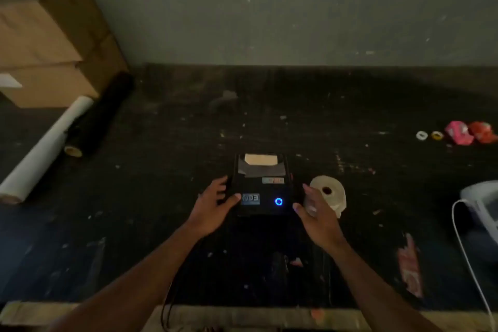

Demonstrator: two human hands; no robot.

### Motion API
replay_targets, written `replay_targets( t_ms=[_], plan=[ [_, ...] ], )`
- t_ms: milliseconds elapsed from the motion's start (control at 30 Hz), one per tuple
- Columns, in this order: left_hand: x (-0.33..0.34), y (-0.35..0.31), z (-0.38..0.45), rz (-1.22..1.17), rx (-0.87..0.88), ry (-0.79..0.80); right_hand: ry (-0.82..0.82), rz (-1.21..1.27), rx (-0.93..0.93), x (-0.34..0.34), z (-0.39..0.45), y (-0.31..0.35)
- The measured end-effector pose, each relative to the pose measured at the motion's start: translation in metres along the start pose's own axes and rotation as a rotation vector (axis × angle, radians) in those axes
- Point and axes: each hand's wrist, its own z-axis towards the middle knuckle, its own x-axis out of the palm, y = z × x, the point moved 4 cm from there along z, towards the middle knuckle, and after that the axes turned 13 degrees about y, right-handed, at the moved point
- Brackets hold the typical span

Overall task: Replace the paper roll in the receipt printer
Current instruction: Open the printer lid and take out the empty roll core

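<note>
A small black receipt printer [262, 188] sits in the middle of the dark table, a blue ring light glowing on its front. A strip of pale paper [260, 159] shows at its top slot. A white paper roll [330, 194] lies on the table just right of the printer. My left hand [213, 206] rests against the printer's left side, fingers spread and thumb on its top face. My right hand [316, 217] hovers open by the printer's right side, partly covering the roll, and holds nothing.
Cardboard boxes [51, 43] stand at the back left, with a long white roll [45, 148] and a black roll [101, 116] lying beside them. Small tape rings [428, 135] and pink and red items [470, 132] lie far right. A white device [485, 202] with a cable sits at the right edge.
</note>
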Motion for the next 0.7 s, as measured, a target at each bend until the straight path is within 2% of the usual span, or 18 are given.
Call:
replay_targets(
  t_ms=[100,267,500,700],
  plan=[
    [0.028,0.022,-0.004,-0.046,-0.069,0.031,0.063,0.123,0.110,0.022,0.000,-0.027],
    [0.044,0.041,-0.002,-0.085,-0.076,-0.010,0.133,0.148,0.194,0.044,0.009,-0.038],
    [0.047,0.052,-0.002,-0.099,-0.049,-0.015,0.098,0.188,0.147,0.047,0.008,-0.043],
    [0.047,0.058,0.002,-0.097,-0.073,-0.006,0.011,0.086,0.142,0.047,0.004,-0.039]
  ],
)
